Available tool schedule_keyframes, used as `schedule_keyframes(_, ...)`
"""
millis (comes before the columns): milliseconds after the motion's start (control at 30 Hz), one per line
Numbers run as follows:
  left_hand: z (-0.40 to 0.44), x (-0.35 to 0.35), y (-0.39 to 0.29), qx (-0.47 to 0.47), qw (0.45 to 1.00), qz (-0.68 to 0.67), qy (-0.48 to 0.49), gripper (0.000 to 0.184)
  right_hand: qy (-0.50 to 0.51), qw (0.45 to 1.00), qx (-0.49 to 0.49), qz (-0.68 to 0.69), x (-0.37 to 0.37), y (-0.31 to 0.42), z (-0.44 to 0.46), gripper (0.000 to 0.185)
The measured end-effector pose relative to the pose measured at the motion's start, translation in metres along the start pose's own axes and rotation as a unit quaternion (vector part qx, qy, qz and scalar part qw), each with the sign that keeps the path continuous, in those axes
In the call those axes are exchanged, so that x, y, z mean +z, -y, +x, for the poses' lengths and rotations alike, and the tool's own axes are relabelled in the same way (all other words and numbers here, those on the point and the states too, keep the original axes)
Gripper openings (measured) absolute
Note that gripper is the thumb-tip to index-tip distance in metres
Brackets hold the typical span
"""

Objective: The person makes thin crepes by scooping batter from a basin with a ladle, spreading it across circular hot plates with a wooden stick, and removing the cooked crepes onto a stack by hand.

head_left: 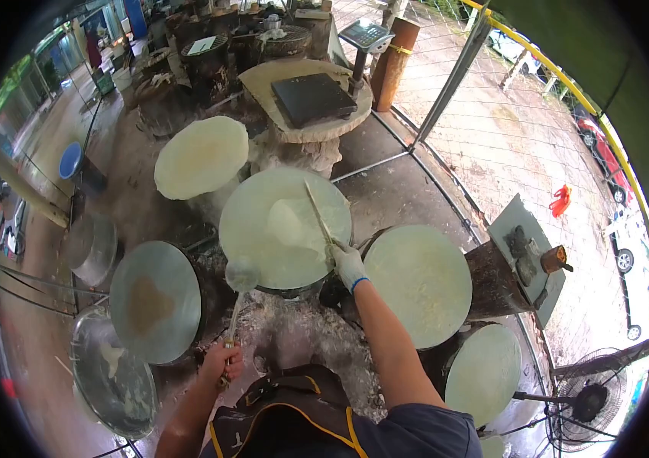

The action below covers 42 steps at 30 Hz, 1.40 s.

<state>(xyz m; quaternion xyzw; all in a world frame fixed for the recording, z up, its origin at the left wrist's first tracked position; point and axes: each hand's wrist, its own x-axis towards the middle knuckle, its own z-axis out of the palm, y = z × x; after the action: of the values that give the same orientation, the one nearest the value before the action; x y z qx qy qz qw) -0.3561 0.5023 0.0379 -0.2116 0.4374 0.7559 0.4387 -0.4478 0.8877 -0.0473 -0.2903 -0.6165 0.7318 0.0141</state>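
My bare left hand point(223, 362) is closed around the handle of a ladle point(242, 276). The ladle's bowl is at the near left edge of a round griddle point(252, 210) coated with pale batter. A white glove with a blue cuff covers my right hand point(350, 265), whose fingers are wrapped around a long, thin wooden stick point(314, 206). That stick lies across the right part of the batter, where a paler patch point(290, 221) shows in the middle. Just right of my gloved hand is another round griddle point(418, 284) with a pale yellowish layer.
At left are a griddle point(175, 278) with a brown patch and a metal basin point(130, 397) holding batter remains. A large pale round sheet point(202, 156) lies beyond. A scale point(315, 99) stands on a slab table point(259, 76). A fan point(592, 401) is at lower right.
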Motion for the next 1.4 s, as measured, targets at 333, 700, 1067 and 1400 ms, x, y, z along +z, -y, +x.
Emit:
schedule_keyframes(333,0.085,0.047,-0.029,0.141,0.885,0.410,-0.168,0.016,-0.112,0.973,0.178,0.093,0.025,-0.087,-0.129,0.025)
schedule_keyframes(700,-0.007,0.045,-0.075,0.080,0.993,0.037,0.082,0.015,-0.112,0.977,0.019,0.182,0.030,-0.025,-0.120,0.041)
schedule_keyframes(1067,-0.074,0.035,-0.062,0.104,0.987,-0.114,0.048,0.015,0.033,0.996,0.012,-0.086,0.031,-0.053,-0.110,0.041)
schedule_keyframes(1400,-0.056,-0.109,-0.081,0.303,0.903,0.229,-0.201,0.025,0.160,0.986,0.053,-0.008,0.173,-0.069,-0.142,0.047)
